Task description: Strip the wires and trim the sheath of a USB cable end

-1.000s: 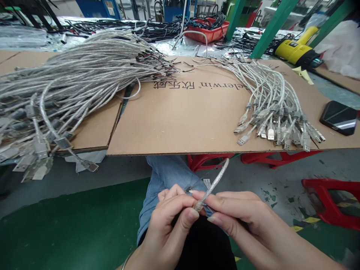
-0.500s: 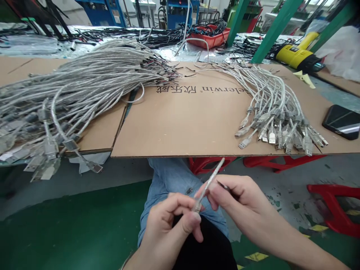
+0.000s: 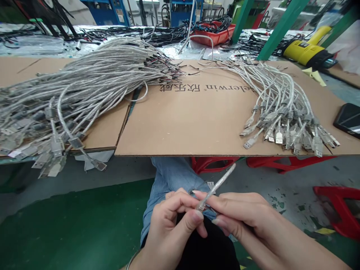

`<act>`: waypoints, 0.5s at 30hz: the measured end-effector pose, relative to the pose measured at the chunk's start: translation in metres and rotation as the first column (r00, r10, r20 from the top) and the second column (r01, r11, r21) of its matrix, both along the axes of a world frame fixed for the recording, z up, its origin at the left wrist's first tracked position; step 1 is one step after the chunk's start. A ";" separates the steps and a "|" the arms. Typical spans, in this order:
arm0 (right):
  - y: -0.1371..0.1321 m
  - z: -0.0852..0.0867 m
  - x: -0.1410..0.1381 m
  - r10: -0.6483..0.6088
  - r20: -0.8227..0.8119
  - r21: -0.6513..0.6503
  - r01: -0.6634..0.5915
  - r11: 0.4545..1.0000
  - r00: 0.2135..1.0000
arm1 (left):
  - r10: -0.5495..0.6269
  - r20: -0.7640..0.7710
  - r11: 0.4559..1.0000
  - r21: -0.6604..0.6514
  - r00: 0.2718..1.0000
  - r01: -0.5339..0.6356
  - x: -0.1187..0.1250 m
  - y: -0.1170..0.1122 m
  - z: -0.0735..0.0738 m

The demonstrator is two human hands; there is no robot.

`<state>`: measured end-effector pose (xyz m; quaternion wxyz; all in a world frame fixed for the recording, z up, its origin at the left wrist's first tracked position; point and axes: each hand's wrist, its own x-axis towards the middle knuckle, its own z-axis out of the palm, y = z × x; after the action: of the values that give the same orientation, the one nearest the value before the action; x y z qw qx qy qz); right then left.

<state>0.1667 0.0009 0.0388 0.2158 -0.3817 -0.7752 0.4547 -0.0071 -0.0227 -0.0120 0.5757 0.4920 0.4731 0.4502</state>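
Note:
My left hand (image 3: 177, 221) pinches a clear-jacketed silvery cable (image 3: 218, 185) between thumb and fingers, over my lap. The cable slants up and to the right, its far end pointing at the table edge. Against the cable's near end, my right hand (image 3: 247, 217) has its fingertips closed on a small dark metal tool (image 3: 211, 209); most of the tool is hidden, and its kind cannot be made out. Ahead on the table lie a large pile of similar cables (image 3: 107, 75) at left and a smaller bundle of USB cables (image 3: 284, 108) at right.
Cardboard sheets (image 3: 180, 120) cover the table. A black phone (image 3: 348, 118) rests at the right, with a yellow heat gun (image 3: 306, 52) behind. Farther back are a red bin (image 3: 216, 35) of wires and a green post (image 3: 281, 28). Red stools (image 3: 340, 210) stand below.
My right hand has shifted down, its fingers straighter, bringing the dark tool to the cable's near end. The cable now leans farther right. The whole view has shifted slightly.

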 end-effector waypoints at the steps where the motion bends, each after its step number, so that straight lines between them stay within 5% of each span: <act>1: 0.000 0.000 0.001 0.009 -0.006 -0.010 -0.009 1.000 1.000 | 0.001 -0.019 1.000 0.019 1.000 -0.001 0.000 0.000 -0.001; 11: -0.001 -0.005 -0.003 -0.029 -0.023 -0.044 0.028 0.999 0.999 | 0.049 -0.154 0.957 0.291 0.987 -0.003 -0.002 0.003 -0.004; 15: 0.001 -0.004 -0.006 -0.041 -0.131 -0.029 0.038 0.999 0.991 | 0.025 -0.102 0.984 0.179 0.994 -0.006 -0.002 0.002 -0.002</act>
<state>0.1612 0.0018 0.0351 0.2704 -0.3690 -0.7456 0.4846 -0.0092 -0.0208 -0.0145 0.5002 0.5607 0.4640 0.4691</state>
